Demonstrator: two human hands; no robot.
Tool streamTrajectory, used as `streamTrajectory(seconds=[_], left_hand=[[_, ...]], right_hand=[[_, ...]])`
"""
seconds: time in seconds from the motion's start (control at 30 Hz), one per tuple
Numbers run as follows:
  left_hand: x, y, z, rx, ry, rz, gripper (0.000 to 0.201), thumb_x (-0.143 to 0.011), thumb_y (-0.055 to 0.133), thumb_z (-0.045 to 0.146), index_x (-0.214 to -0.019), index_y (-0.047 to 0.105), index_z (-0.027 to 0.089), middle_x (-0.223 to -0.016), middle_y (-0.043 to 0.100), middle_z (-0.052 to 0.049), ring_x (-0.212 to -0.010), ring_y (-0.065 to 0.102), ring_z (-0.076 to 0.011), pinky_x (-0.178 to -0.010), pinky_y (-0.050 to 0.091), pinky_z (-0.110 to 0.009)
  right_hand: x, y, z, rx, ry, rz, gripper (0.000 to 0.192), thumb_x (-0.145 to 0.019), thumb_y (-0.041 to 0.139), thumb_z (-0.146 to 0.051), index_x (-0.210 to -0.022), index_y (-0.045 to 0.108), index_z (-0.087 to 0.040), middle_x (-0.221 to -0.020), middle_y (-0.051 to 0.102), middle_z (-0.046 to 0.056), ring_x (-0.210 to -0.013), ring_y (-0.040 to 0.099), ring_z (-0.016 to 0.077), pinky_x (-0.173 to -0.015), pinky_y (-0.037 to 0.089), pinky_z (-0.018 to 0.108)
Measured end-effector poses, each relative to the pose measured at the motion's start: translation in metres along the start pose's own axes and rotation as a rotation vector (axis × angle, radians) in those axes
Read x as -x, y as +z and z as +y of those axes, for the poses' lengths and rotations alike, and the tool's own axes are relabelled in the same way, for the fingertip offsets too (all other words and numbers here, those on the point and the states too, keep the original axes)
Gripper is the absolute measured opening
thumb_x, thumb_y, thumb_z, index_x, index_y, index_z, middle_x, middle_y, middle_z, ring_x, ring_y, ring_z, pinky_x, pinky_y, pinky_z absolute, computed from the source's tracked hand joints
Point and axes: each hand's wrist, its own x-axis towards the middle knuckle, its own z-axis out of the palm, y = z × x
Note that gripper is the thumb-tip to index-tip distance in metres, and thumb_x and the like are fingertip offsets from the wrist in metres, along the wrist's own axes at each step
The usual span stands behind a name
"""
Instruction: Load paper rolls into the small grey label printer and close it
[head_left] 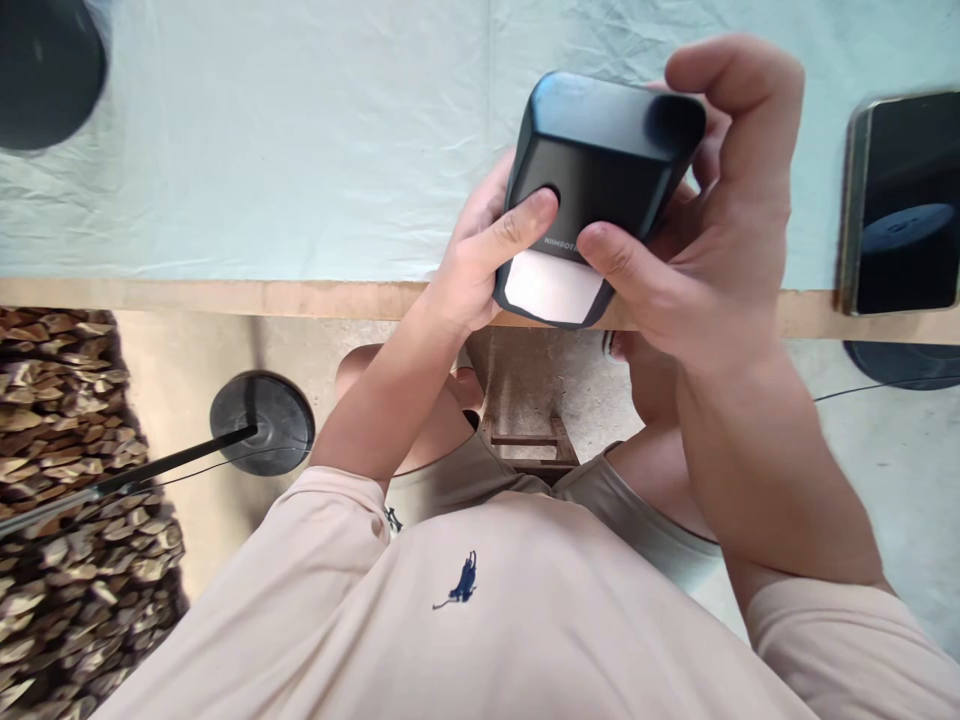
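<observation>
Pale cloth covers the surface, with a phone lying at its edge at three o'clock. You hold a small black label printer above that edge near one o'clock, white label showing at its slot. Your left hand grips its side, thumb on the button, while your right hand wraps around the other side.

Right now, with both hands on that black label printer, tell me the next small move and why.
Probably pinch the white label with the right hand's thumb and tear it off. It sticks out of the black printer's slot, and the left hand already grips the body.
</observation>
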Motion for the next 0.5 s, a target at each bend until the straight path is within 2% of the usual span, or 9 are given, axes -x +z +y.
streamTrajectory(seconds=[0.1, 0.17, 0.23, 0.37, 0.5], left_hand=[[0.001, 0.003, 0.007, 0.213, -0.08, 0.028, 0.024, -0.085, 0.054, 0.039, -0.097, 0.065, 0.021, -0.094, 0.071, -0.007, -0.12, 0.066, -0.029, -0.087, 0.059, -0.032], [-0.001, 0.004, 0.009, 0.366, -0.123, 0.06, 0.022, -0.084, 0.053, 0.039, -0.089, 0.064, 0.021, -0.089, 0.069, -0.006, -0.118, 0.067, -0.0283, -0.085, 0.06, -0.034], [-0.003, 0.002, 0.006, 0.472, -0.117, 0.112, 0.019, -0.084, 0.051, 0.036, -0.081, 0.06, 0.019, -0.078, 0.063, -0.004, -0.108, 0.069, -0.0251, -0.084, 0.059, -0.032], [-0.009, -0.005, -0.004, 0.497, -0.058, 0.174, 0.021, -0.082, 0.053, 0.023, -0.063, 0.045, 0.019, -0.06, 0.05, 0.001, -0.082, 0.065, -0.0132, -0.076, 0.056, -0.022], [-0.009, -0.008, -0.007, 0.478, -0.081, 0.108, 0.021, -0.084, 0.057, 0.028, -0.066, 0.049, 0.021, -0.059, 0.051, 0.001, -0.066, 0.058, -0.0105, -0.066, 0.054, -0.02]], right_hand=[[-0.002, 0.0, 0.002, 0.045, -0.033, 0.031, 0.058, -0.085, 0.064, -0.054, -0.132, 0.044, -0.028, -0.138, 0.044, 0.005, -0.134, 0.048, 0.0207, -0.111, 0.049, 0.039], [-0.003, -0.003, 0.006, 0.065, -0.103, 0.015, 0.058, -0.087, 0.062, -0.054, -0.136, 0.042, -0.031, -0.141, 0.043, 0.003, -0.142, 0.042, 0.0224, -0.121, 0.041, 0.042], [-0.005, -0.008, 0.009, 0.091, -0.17, -0.005, 0.058, -0.088, 0.06, -0.053, -0.14, 0.04, -0.036, -0.144, 0.041, 0.0, -0.146, 0.038, 0.0229, -0.122, 0.038, 0.042], [-0.007, -0.015, 0.015, 0.115, -0.21, -0.089, 0.067, -0.085, 0.065, -0.043, -0.145, 0.035, -0.035, -0.148, 0.038, 0.001, -0.148, 0.034, 0.0235, -0.124, 0.035, 0.041], [-0.009, -0.017, 0.021, 0.136, -0.262, -0.138, 0.078, -0.079, 0.07, -0.034, -0.148, 0.033, -0.027, -0.149, 0.037, 0.008, -0.147, 0.034, 0.025, -0.122, 0.037, 0.041]])
